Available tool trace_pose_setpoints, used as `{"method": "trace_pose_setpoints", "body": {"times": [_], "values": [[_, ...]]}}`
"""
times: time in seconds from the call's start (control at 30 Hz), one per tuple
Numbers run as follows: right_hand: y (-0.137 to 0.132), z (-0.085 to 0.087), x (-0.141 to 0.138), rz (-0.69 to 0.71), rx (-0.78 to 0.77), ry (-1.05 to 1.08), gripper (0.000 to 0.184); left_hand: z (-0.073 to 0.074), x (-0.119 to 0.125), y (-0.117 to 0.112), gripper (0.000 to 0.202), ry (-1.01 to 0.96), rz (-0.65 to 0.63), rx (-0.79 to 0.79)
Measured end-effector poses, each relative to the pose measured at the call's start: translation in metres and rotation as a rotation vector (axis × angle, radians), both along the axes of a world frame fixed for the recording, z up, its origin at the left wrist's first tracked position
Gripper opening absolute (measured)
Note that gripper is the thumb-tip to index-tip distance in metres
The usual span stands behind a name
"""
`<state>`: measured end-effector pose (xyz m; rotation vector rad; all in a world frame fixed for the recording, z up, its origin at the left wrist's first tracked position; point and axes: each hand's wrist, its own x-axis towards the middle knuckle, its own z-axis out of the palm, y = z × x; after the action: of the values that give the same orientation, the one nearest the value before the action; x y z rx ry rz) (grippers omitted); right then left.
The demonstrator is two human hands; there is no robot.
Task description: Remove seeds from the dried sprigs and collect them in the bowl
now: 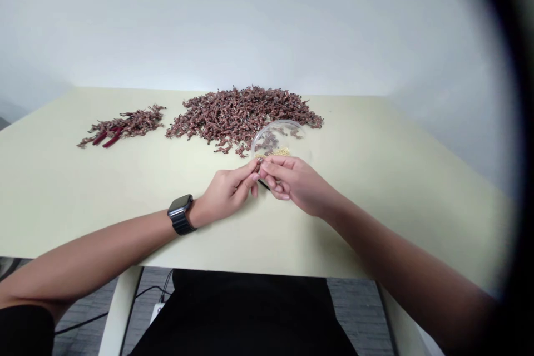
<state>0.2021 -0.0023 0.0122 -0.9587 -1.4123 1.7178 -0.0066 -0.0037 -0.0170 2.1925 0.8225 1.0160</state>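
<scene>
A pale green tabletop [367, 139] fills the middle of the view, with a plain white wall [250, 22] behind it. Near the table's near edge, the person's left hand [227, 192], a black smartwatch [180, 214] on its wrist, meets the right hand [298, 183]. Each hand is narrowed to a tight pinch on a tiny pale bit [259, 163], too small to make out. A thin black stick [263, 184] shows just below the fingers, though what it is cannot be told. Just beyond the hands sits a round clear plastic dish [278, 136] holding brownish fragments and a line of yellow grains [273, 152]. Its far edge overlaps a broad heap of dried reddish-brown sprigs [237, 119] at upper centre. At upper left lies a smaller pile of similar sprigs [133, 125], with a red-handled pair of pliers [109, 136] among them. Below the table, a grey floor [83, 311], a white table leg [120, 311] and a black cable [81, 322] show.
</scene>
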Motion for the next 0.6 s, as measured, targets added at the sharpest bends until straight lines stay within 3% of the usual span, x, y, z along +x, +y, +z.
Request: {"method": "trace_pose_setpoints", "body": {"times": [0.1, 0.33, 0.43, 0.5, 0.6], "values": [[0.002, -0.001, 0.002, -0.017, 0.118, -0.091, 0.031, -0.001, 0.001, 0.001, 0.039, -0.053, -0.004, -0.074], [0.004, -0.004, 0.004, -0.207, 0.825, -0.569, 0.029, -0.002, 0.004, 0.000, 0.039, -0.164, -0.031, -0.358], [0.006, -0.009, 0.005, -0.202, 1.088, -0.670, 0.022, -0.001, 0.004, 0.000, 0.041, -0.193, -0.030, -0.432], [0.007, -0.011, 0.008, -0.155, 1.206, -0.732, 0.021, 0.001, 0.005, 0.000, 0.043, -0.210, -0.030, -0.460], [0.008, -0.011, 0.011, -0.100, 1.266, -0.820, 0.022, 0.002, 0.006, 0.000, 0.046, -0.225, -0.041, -0.478]]}}
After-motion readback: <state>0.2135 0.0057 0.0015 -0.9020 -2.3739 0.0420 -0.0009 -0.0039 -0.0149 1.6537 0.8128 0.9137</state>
